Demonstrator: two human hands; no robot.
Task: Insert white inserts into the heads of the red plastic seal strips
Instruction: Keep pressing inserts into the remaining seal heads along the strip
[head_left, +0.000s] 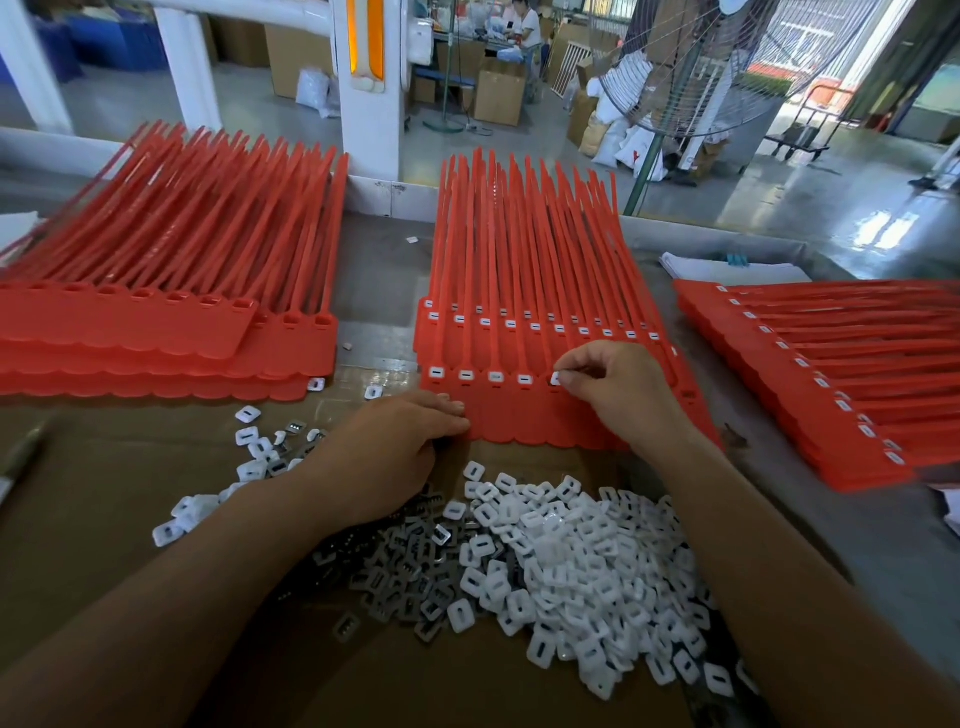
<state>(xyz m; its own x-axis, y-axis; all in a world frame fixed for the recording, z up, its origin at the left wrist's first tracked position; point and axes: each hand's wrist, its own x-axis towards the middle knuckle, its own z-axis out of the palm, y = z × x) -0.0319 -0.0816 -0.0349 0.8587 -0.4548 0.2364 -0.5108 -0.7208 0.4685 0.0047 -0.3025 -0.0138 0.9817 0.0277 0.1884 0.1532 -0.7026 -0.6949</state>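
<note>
Right grip: the right hand (618, 384) pinches one white insert (557, 378) between thumb and forefinger, at the fifth head of the near row on the centre stack of red seal strips (524, 291). I cannot tell whether it is seated.
Left grip: the left hand (395, 447) holds nothing. Its fingertips press the near left edge of the top sheet, steadying it.
Filled heads: four to the left of the pinch show white. Those to the right are hidden by the hand.
Supply: the insert pile (587, 561) lies on the cardboard (104, 493) just beside the stack, mixed with grey metal pieces (400, 566).
Handling: the inserts look tiny, light, hard and smooth — likely to skid or flip, so pinch them by the outer edges, slot up. The strips look flexible — press on the flat tag end, not the springy tails.
</note>
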